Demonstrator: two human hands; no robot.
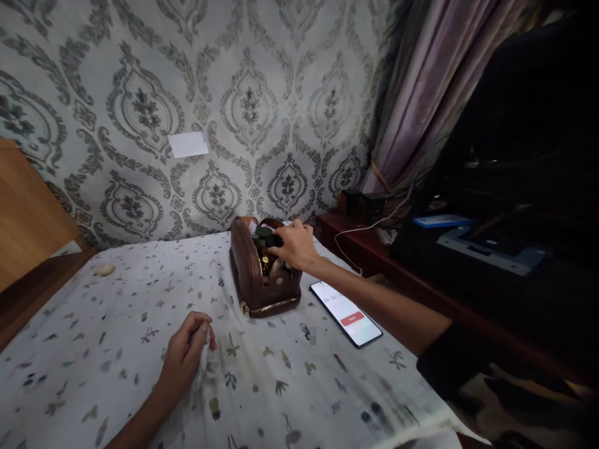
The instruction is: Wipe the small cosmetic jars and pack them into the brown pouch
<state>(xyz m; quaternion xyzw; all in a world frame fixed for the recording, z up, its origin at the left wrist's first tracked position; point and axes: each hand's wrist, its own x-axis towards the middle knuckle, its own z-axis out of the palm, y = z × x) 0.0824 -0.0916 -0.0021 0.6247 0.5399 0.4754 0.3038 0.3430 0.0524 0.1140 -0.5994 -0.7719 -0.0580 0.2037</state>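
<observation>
A brown leather toiletry bag (246, 268) stands unzipped on the patterned cloth (154, 374), its front flap folded down and a gold zip along the base. Inside are several small items, among them a dark green round lid (264, 231) and a shiny gold piece (265, 263). My right hand (298, 244) reaches over the bag's right side, thumb and fingers closed around a small dark item at the opening that I cannot make out. Resting on the cloth in front of the bag, my left hand (185, 346) has its fingers curled in; something whitish shows under it, perhaps a fold of cloth.
A phone (346, 315) with a lit screen lies beneath my right forearm. A small beige object (104, 269) sits at the far left. Behind is a patterned wall (253, 118). A white cable (369, 224) runs over the dark red ledge (346, 240) at the right.
</observation>
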